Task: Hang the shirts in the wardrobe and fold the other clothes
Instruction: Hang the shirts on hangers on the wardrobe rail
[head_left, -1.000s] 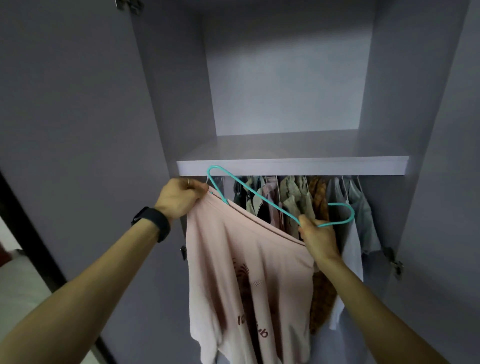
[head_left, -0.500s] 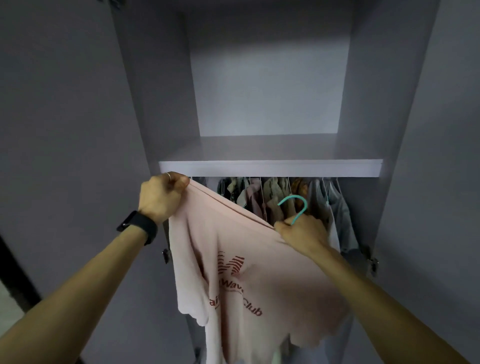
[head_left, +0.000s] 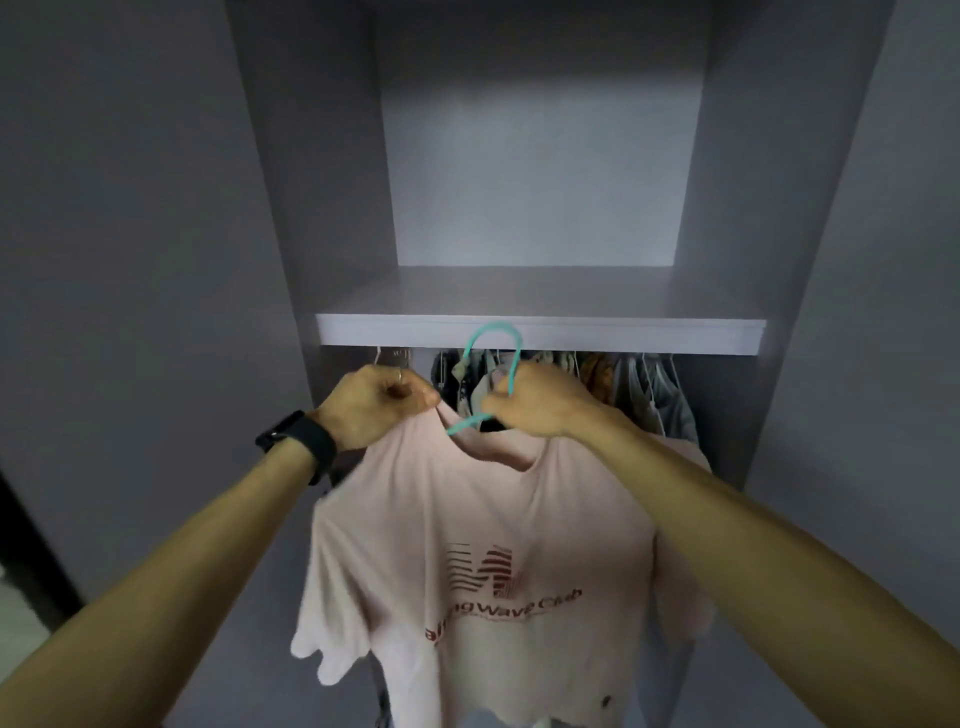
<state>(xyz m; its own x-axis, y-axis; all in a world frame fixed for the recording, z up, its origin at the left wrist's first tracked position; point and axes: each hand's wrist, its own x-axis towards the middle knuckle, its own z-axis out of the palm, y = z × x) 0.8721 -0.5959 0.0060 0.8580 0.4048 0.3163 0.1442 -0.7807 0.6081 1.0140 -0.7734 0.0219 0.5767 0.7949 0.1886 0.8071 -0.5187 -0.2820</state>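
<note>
A pale pink T-shirt (head_left: 498, 519) with a red print on its chest hangs in front of the open wardrobe, print facing me. A teal hanger (head_left: 496, 338) sits inside its neck, hook sticking up in front of the shelf edge. My left hand (head_left: 376, 402) pinches the left side of the collar. My right hand (head_left: 535, 400) grips the hanger's neck just above the collar. The hanger's arms are hidden inside the shirt. The hook is below the shelf front; the rail itself is hidden.
A white shelf (head_left: 540, 332) spans the wardrobe just above my hands. Under it several shirts (head_left: 623, 389) hang on wire hangers, packed toward the right. The wardrobe's left door panel (head_left: 130, 260) and right panel (head_left: 857, 260) flank the opening.
The hanger has gone into the shirt's neck and the shirt now hangs straight, front toward me. My left hand slid in toward the collar, close to my right hand.
</note>
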